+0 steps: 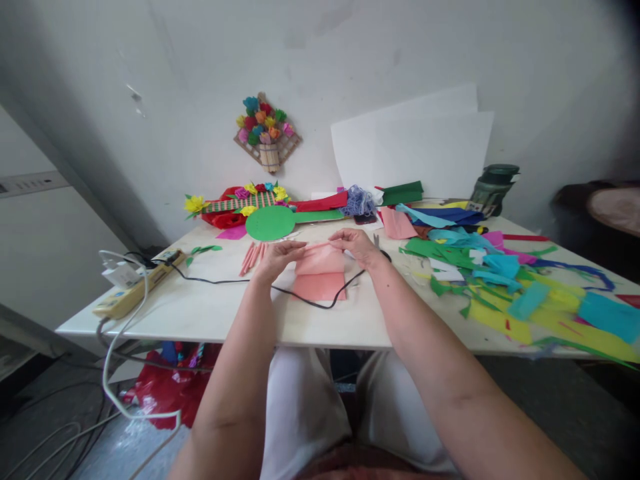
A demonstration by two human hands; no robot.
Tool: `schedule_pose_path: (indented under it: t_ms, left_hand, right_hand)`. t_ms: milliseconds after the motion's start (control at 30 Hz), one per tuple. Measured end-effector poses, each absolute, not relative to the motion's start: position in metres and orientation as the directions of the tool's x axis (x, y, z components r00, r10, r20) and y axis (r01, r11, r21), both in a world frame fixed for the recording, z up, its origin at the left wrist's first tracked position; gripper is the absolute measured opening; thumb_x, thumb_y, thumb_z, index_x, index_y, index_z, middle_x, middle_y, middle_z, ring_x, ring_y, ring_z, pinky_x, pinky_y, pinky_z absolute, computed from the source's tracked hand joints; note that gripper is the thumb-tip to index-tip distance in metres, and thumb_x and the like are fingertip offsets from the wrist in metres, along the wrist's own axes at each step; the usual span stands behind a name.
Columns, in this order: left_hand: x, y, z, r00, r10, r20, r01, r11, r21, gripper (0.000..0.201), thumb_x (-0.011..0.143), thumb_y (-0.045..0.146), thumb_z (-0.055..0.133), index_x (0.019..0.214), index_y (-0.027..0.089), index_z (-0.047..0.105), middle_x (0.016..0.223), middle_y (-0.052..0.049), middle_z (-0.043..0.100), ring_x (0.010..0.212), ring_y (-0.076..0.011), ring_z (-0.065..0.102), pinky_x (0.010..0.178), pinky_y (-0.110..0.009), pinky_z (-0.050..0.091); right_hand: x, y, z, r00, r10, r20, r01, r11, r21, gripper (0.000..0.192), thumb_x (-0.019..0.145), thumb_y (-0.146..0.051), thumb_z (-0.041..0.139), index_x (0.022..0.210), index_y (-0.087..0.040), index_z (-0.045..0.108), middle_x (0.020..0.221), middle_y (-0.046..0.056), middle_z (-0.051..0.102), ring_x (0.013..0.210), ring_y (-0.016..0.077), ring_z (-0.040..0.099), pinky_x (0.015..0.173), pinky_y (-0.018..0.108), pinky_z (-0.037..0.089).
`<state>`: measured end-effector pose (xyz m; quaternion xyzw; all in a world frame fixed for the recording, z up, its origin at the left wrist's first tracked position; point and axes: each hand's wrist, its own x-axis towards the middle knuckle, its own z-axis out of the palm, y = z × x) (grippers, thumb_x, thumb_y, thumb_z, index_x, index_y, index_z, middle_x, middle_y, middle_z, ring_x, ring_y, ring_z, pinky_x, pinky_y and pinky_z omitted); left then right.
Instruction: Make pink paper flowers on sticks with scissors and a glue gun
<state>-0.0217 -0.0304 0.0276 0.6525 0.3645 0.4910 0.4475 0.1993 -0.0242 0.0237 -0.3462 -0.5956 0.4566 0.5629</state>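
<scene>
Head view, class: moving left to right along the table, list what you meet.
Yellow power strip → rolled pink sticks → left hand → pink paper → right hand → heap of coloured paper scraps.

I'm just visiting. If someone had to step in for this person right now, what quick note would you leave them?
Left hand: fingers on the left edge of the pink paper, gripping it.
Right hand: pinching the paper's top right edge.
The paper lies on the table, its upper part folded or rolled over; a black cable crosses it.
Pink rolled sticks lie left of the paper; scissors are partly hidden behind the right hand.
Done: several sticks rolled.
Left: this sheet is only partly rolled.
Coloured scraps sit to the right.
</scene>
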Motion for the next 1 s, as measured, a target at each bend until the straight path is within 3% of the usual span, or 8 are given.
schedule_pose_path:
  t_ms: [333, 567, 1000]
  left_hand:
    - [-0.02, -0.025, 0.023, 0.181, 0.92, 0.347, -0.113, -0.331, 0.937, 0.045, 0.056, 0.038, 0.078, 0.091, 0.013, 0.07, 0.08, -0.007, 0.07, 0.075, -0.019, 0.065, 0.075, -0.033, 0.049]
    - [-0.026, -0.022, 0.02, 0.234, 0.916, 0.325, -0.026, -0.328, 0.944, 0.038, 0.059, 0.039, 0.076, 0.089, 0.015, 0.072, 0.083, -0.007, 0.07, 0.072, -0.0145, 0.062, 0.067, -0.025, 0.047]
    - [-0.033, -0.015, 0.014, 0.284, 0.911, 0.298, -0.039, -0.3, 0.953, 0.036, 0.06, 0.034, 0.076, 0.09, 0.014, 0.072, 0.08, -0.007, 0.069, 0.069, -0.0144, 0.06, 0.063, -0.026, 0.045]
  right_hand:
    - [0.194, -0.025, 0.024, -0.119, 0.933, 0.34, -0.166, 0.319, -0.933, 0.025, 0.048, -0.027, 0.077, 0.067, -0.016, 0.066, 0.059, -0.002, 0.062, 0.054, 0.008, 0.052, 0.057, 0.022, 0.041]
    - [0.194, -0.025, 0.025, -0.071, 0.943, 0.324, -0.126, 0.314, -0.941, 0.026, 0.047, -0.027, 0.078, 0.067, -0.016, 0.067, 0.057, -0.002, 0.061, 0.054, 0.0084, 0.052, 0.057, 0.023, 0.041]
    - [0.199, -0.024, 0.024, -0.121, 0.936, 0.331, -0.139, 0.315, -0.939, 0.025, 0.05, -0.028, 0.076, 0.07, -0.015, 0.069, 0.057, -0.003, 0.059, 0.053, 0.0074, 0.047, 0.055, 0.023, 0.037]
